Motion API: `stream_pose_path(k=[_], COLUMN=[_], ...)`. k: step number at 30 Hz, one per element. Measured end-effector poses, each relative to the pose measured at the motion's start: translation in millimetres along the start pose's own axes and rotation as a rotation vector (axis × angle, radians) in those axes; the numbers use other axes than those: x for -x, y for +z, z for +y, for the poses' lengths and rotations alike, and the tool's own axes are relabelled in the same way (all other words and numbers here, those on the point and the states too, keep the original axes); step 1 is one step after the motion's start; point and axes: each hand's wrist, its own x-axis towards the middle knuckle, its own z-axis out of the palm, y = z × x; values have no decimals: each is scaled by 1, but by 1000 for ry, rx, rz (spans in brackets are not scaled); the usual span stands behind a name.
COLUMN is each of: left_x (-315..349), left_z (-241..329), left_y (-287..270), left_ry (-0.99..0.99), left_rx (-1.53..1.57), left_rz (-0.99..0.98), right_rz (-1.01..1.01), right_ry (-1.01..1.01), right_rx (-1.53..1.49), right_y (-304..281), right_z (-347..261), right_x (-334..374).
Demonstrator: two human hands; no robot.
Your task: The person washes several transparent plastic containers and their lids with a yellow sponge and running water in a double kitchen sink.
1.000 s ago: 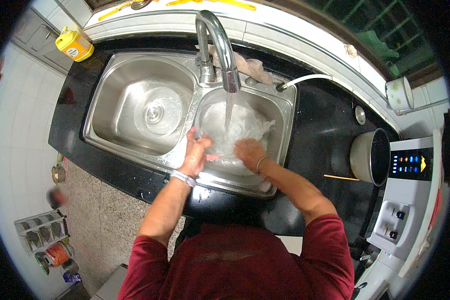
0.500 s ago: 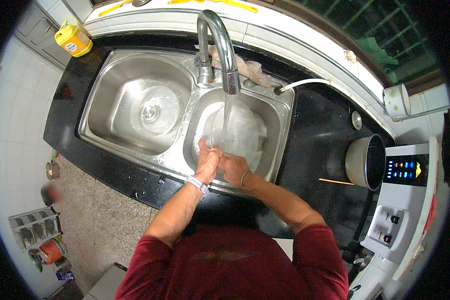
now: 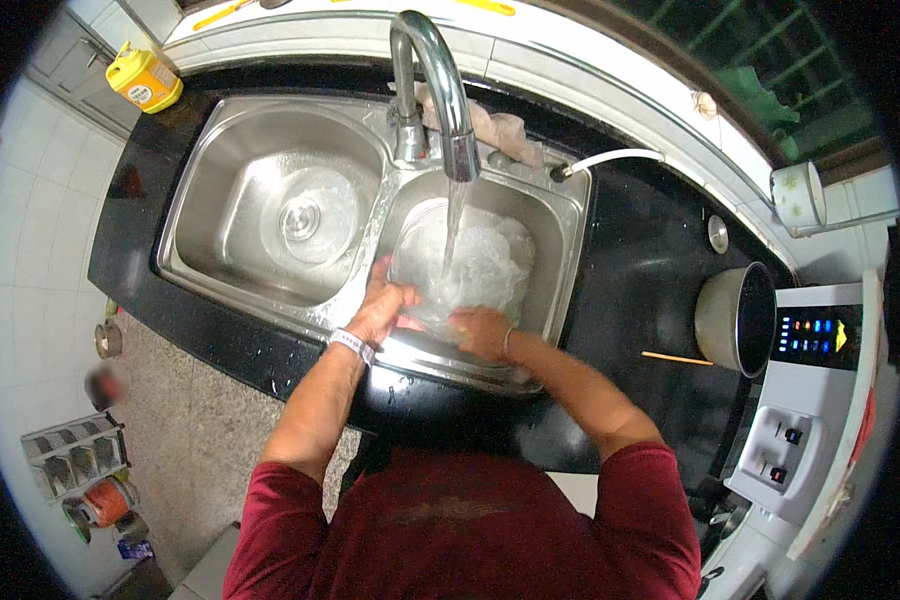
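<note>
- Water falls from the tap (image 3: 452, 100) onto a pale, see-through thing, perhaps plastic film (image 3: 485, 262), lying in the basin (image 3: 550, 250) just below the tap.
- The hands are apart, nearer the wearer than the tap: left hand (image 3: 378, 306) to its left, right hand (image 3: 483, 332) slightly right. Blur hides whether either grips the film.
- Good handling, I judge, means spreading the folds beneath the tap, turning each face into the stream, holding loosely since wet film slips, and keeping low to limit splashing.
- Well left of the tap, the yellow jug (image 3: 144, 80) bears a white label, its print too small to read.
- Far right of the tap, a lit panel (image 3: 818, 336) shows small coloured marks, none legible.
</note>
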Motion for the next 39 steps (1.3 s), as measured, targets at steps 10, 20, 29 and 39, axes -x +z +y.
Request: stream_pose_path(k=[10, 20, 29, 39], left_x=[-28, -66, -18, -46], left_z=[-18, -56, -8, -44], left_y=[3, -33, 10, -16], left_ry=[-71, 2, -82, 72], left_rx=[-28, -352, -140, -33], left_rz=[39, 25, 173, 38], right_rz=[-137, 319, -142, 265], right_ry=[263, 128, 613, 445], right_rx=[-151, -586, -15, -280], right_y=[-39, 36, -4, 3], right_z=[38, -5, 41, 7], right_x=[-19, -104, -71, -98])
